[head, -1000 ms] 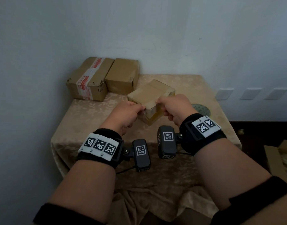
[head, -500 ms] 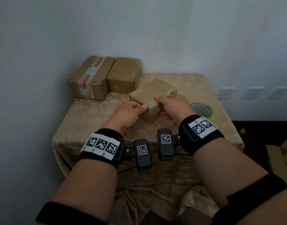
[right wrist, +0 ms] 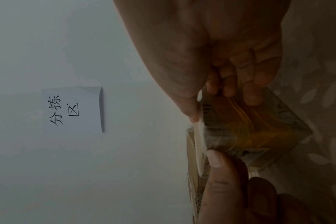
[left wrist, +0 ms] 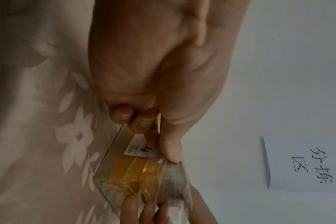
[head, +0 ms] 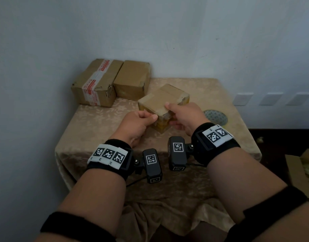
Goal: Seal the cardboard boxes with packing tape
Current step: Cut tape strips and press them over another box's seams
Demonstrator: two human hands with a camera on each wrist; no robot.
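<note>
A small cardboard box [head: 163, 102], matte brown with glossy clear tape and yellow showing on its near side, sits mid-table on a beige leaf-patterned cloth [head: 101, 123], one corner pointing toward the person. The left hand [head: 136, 124] pinches the box's near edge, thumb over curled fingers; the right hand [head: 183, 116] grips the near right corner, thumb on top, fingers against the side. Two larger boxes [head: 113, 81] stand against the wall behind.

3 cardboard boxes [head: 163, 100] [head: 97, 82] [head: 132, 79], 2 hands [head: 138, 123] [head: 185, 114], 3 wall plates [head: 242, 98] and 1 handwritten paper sign [right wrist: 73, 109] are shown.
</note>
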